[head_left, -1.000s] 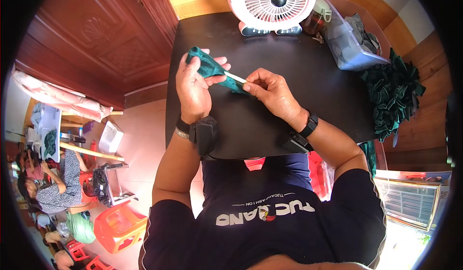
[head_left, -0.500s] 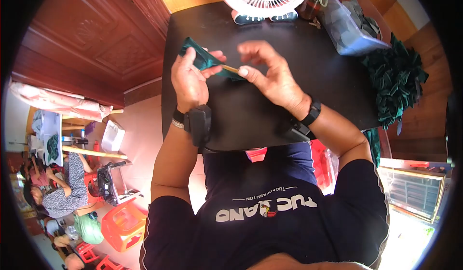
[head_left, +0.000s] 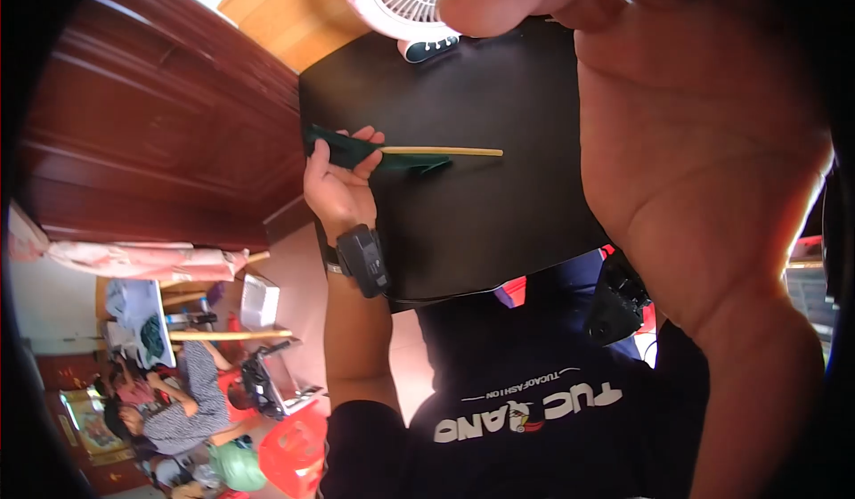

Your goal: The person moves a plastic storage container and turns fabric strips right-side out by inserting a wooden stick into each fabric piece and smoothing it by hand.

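Note:
My left hand (head_left: 343, 183) is closed on a dark green piece of cloth (head_left: 347, 148) at the left part of the black table (head_left: 463, 223). A thin, pale wooden stick (head_left: 454, 151) sticks out of the cloth to the right, over the tabletop. Part of the cloth hangs below the stick. Very large and close to the camera, my right hand (head_left: 704, 125) is raised at the upper right, palm showing. It is away from the cloth and the stick. Its fingers are spread and partly cut off by the top edge, with nothing visible in them.
A white and pink fan (head_left: 401, 0) stands at the table's back edge. To the left is a dark red wooden door (head_left: 178, 116). At the lower left, another person (head_left: 191, 410) sits near a table with a blue-white bin (head_left: 142, 312); a red stool (head_left: 294, 450) stands nearby.
My right hand has let go of the stick and come up close to the camera. The view has shifted, and the stick now shows at greater length. My left hand still holds the cloth.

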Tool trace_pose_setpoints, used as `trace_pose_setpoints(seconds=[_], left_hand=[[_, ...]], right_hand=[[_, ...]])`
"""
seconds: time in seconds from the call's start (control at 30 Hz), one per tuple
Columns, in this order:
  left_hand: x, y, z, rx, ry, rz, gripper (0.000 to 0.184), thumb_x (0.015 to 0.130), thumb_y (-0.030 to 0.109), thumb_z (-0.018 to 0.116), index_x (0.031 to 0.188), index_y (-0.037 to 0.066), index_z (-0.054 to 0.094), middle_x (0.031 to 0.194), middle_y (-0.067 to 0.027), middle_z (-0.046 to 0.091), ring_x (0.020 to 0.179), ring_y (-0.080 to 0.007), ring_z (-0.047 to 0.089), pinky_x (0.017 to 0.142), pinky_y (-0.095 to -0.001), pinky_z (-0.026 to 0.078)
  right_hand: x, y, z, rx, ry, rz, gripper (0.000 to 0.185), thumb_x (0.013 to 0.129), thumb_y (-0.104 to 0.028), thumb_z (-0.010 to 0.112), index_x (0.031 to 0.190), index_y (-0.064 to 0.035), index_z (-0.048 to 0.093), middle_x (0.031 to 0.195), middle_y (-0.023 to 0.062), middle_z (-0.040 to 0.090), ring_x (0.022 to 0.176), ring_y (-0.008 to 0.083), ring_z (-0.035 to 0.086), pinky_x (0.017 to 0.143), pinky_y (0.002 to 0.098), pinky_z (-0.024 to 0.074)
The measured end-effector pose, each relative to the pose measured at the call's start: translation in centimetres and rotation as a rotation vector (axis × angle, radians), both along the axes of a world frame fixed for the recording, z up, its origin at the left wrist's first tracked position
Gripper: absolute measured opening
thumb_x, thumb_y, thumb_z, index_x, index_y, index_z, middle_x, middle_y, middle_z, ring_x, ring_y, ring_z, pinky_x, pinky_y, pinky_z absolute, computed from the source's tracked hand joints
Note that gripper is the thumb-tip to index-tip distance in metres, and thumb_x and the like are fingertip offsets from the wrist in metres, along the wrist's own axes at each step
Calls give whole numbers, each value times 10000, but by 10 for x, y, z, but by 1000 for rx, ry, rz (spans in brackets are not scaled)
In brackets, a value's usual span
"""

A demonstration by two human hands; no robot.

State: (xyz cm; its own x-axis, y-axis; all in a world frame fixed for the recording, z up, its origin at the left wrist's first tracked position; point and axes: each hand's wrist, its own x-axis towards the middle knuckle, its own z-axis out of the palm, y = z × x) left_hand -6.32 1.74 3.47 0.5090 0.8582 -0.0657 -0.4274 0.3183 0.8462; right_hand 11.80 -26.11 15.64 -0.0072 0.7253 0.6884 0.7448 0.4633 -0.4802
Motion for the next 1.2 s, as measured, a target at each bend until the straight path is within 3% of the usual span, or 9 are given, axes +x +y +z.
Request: trace_pose_setpoints(seconds=[0.6, 0.83, 1.2], left_hand=[[-2, 1, -6, -30, -51, -7, 359, 977, 303, 449, 1077, -37, 508, 1042, -294, 628, 942, -413, 651, 696, -357, 598], [-1, 10, -18, -21, -94, -29, 346, 982, 304, 440, 1079, -22, 508, 1033, -286, 633, 944, -410, 651, 699, -361, 597], [-9, -15, 8, 9, -27, -23, 320, 971, 297, 459, 1074, -2, 508, 1041, -265, 635, 937, -398, 651, 713, -359, 587]], right_hand=[[-7, -15, 0, -173, 66, -82, 751, 750, -317, 811, 1316, 0, 434, 1238, 142, 548, 1088, 231, 571, 908, 359, 439], [-8, -32, 4, -153, 75, -66, 725, 755, -308, 810, 1302, -1, 447, 1213, 135, 562, 1073, 223, 577, 896, 354, 444], [2, -73, 15, -69, 73, -13, 685, 763, -294, 807, 1281, -3, 468, 1173, 124, 584, 1047, 211, 586, 877, 346, 453]])
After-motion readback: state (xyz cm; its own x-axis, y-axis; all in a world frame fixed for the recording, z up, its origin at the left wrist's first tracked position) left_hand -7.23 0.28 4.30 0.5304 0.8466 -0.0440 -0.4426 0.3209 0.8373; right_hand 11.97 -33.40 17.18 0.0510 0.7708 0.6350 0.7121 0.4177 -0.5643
